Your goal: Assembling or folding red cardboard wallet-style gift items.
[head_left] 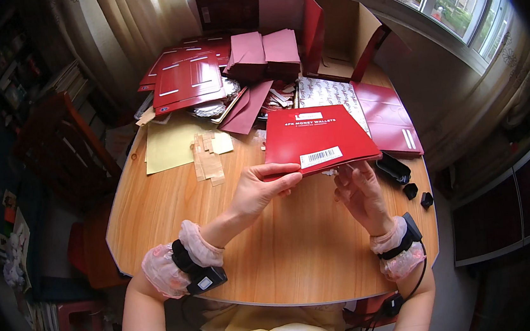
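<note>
A flat red card wallet (319, 133) with a white barcode label is raised and tilted over the table. My left hand (256, 195) pinches its near left corner, thumb on top and fingers below. Under its near right edge is my right hand (363, 195), palm turned up and fingers curled. Its fingertips meet the edge and are partly hidden beneath the wallet. Small white scraps show just below that edge. Behind the wallet lies a white patterned sheet (328, 92), and to its right a stack of glossy red card (388, 115).
Red folders (190, 80), pink envelope stacks (263, 49) and an open red box (338, 63) crowd the far side. Yellow paper (170, 142) and tan tape strips (207, 164) lie at left. A black case (393, 170) and small black pieces (411, 191) sit near the right edge.
</note>
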Action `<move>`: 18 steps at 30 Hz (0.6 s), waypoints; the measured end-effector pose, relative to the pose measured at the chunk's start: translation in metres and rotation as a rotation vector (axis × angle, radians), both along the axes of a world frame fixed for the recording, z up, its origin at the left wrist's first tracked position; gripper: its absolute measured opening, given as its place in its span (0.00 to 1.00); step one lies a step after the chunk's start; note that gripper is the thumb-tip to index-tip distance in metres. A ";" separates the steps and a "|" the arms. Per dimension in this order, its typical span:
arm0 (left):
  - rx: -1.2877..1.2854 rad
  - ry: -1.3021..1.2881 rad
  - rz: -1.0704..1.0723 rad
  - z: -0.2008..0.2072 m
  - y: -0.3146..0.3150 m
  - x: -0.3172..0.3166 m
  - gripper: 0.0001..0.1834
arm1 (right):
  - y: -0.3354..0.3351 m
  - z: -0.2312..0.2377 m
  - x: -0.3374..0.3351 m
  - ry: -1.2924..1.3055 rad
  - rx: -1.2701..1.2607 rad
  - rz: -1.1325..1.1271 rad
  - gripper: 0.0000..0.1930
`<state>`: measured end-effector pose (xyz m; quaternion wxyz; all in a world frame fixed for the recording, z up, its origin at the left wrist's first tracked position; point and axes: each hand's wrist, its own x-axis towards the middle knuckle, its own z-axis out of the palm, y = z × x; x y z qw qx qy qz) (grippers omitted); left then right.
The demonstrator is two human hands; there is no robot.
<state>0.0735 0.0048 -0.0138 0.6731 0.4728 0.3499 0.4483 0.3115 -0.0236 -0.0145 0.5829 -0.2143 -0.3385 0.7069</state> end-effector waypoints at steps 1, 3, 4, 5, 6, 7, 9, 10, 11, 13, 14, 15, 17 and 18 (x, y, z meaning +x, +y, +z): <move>-0.008 -0.007 0.005 0.000 0.000 0.000 0.14 | 0.000 -0.001 0.001 -0.001 0.000 0.001 0.09; -0.014 -0.015 0.008 0.001 0.002 0.000 0.14 | 0.002 -0.006 0.005 0.023 0.036 0.018 0.09; -0.002 -0.018 -0.001 0.002 0.004 0.000 0.14 | 0.005 -0.007 0.005 0.022 0.038 0.015 0.09; 0.010 -0.021 -0.011 0.003 0.006 0.000 0.14 | 0.007 -0.008 0.004 -0.078 0.082 -0.073 0.09; 0.008 -0.021 -0.010 0.003 0.006 0.000 0.14 | 0.008 -0.008 0.003 -0.178 0.123 -0.157 0.09; 0.004 -0.006 -0.006 0.003 0.006 0.001 0.14 | 0.008 -0.009 0.003 -0.178 0.122 -0.156 0.09; -0.001 0.009 0.000 0.002 0.006 0.001 0.14 | 0.007 -0.009 0.002 -0.192 0.037 -0.224 0.09; 0.002 0.008 -0.004 0.001 0.006 0.000 0.14 | 0.007 -0.008 0.001 -0.192 0.037 -0.222 0.09; 0.005 0.007 -0.008 0.001 0.007 0.000 0.14 | 0.007 -0.008 0.000 -0.184 0.043 -0.206 0.09; 0.000 0.005 -0.008 0.000 0.006 0.000 0.14 | 0.007 -0.008 -0.002 -0.177 0.050 -0.192 0.09; -0.005 0.003 -0.008 0.000 0.006 0.000 0.14 | 0.006 -0.008 -0.004 -0.137 0.037 -0.179 0.10; -0.005 0.003 -0.008 -0.001 0.007 0.000 0.14 | 0.006 -0.008 -0.005 -0.097 0.025 -0.167 0.10; -0.006 -0.006 -0.012 -0.001 0.007 0.000 0.13 | 0.006 -0.009 -0.003 -0.107 0.033 -0.147 0.11; -0.006 -0.005 -0.012 -0.001 0.007 0.000 0.13 | 0.007 -0.009 -0.003 -0.115 0.041 -0.127 0.11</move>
